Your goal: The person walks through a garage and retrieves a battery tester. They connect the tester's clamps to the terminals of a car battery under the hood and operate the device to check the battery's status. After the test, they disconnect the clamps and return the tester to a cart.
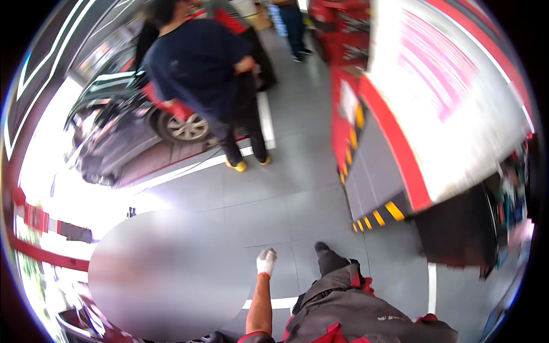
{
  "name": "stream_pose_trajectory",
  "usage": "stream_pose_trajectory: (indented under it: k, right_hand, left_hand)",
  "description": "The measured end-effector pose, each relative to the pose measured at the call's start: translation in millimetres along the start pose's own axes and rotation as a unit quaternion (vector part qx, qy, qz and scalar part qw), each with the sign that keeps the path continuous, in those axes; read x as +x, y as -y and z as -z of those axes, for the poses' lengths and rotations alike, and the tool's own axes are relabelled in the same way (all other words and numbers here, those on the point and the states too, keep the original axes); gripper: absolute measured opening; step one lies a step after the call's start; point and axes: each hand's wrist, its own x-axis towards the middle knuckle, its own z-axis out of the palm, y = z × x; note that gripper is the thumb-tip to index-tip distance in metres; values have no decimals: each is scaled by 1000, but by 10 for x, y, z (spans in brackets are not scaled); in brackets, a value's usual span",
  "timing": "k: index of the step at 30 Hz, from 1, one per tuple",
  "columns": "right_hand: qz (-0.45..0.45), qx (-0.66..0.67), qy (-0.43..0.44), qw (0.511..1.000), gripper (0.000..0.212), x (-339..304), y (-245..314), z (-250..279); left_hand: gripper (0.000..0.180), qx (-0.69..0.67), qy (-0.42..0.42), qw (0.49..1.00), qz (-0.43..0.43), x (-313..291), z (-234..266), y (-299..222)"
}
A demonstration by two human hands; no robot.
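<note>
My left hand [266, 261], in a white glove with an orange cuff, hangs over the grey tiled floor [260, 214] at the lower middle. Its fingers are curled into a loose fist, and I see nothing in them. The hand touches nothing around it. To its right is my own dark shoe [322, 247], stepping on the tiles. My grey and red work clothes [354, 306] fill the lower edge. My right hand does not show.
Ahead on the left, a person in dark clothes [200, 68] stands by a dark car [120, 137]. A white and red partition [423, 97] with yellow-black striped edging rises at right, near a dark cabinet [457, 228]. Another person [294, 31] stands farther back. A blurred patch hides the lower left.
</note>
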Motion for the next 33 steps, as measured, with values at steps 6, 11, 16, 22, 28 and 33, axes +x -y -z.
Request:
stream_pose_trajectory:
  k: [6, 11, 16, 22, 28, 33]
  right_hand:
    - [181, 114, -171, 962, 28, -149, 3099, 1659]
    - [339, -47, -161, 926, 33, -945, 5374, 1403]
    - [604, -352, -95, 709, 36, -2076, 7888, 1034]
    - [475, 22, -40, 879, 27, -4440, 9383, 1516]
    - [482, -12, -166, 860, 13, -4286, 9982, 784]
    - [513, -348, -28, 784, 25, -4996, 11553, 460]
  left_hand:
    - [38, 101, -171, 964, 177, -797, 1155, 1453]
    - [26, -134, -382, 836, 370, -1802, 1731, 2262]
    - [34, 481, 110, 732, 469, -1827, 2524, 2325]
    - [47, -231, -496, 812, 205, 426, 4503, 1487]
    - [24, -19, -440, 897, -26, 2706, 6783, -1423]
    - [34, 101, -318, 940, 73, 3551, 7924, -1824]
